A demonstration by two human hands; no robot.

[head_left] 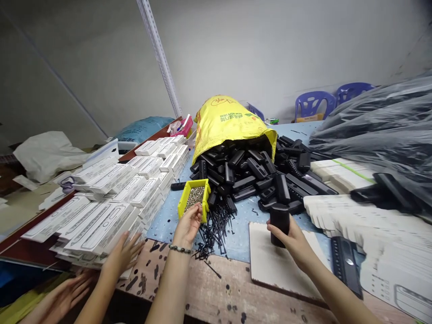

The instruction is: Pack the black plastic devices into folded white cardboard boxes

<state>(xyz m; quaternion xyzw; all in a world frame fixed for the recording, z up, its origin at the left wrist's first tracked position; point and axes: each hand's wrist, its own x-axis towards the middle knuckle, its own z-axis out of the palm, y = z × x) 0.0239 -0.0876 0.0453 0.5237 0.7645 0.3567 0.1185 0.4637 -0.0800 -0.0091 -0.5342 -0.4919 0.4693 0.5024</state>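
My right hand (293, 238) is wrapped round a black plastic housing (280, 219), which it holds upright on a pale board (270, 265). My left hand (188, 225), with a bead bracelet on its wrist, reaches to the near edge of a yellow tray (186, 196) filled with small metal screws. Its fingers are pinched together there, and what they hold is hidden. A scatter of thin black pins (216, 227) lies just right of that hand.
A yellow sack (229, 123) spills several black housings (256, 173) over the blue table. White boxes (111, 198) are stacked at the left, where another person's hands (122, 254) rest on them. Flat printed cartons (371, 225) and grey plastic bags (381, 121) lie at the right.
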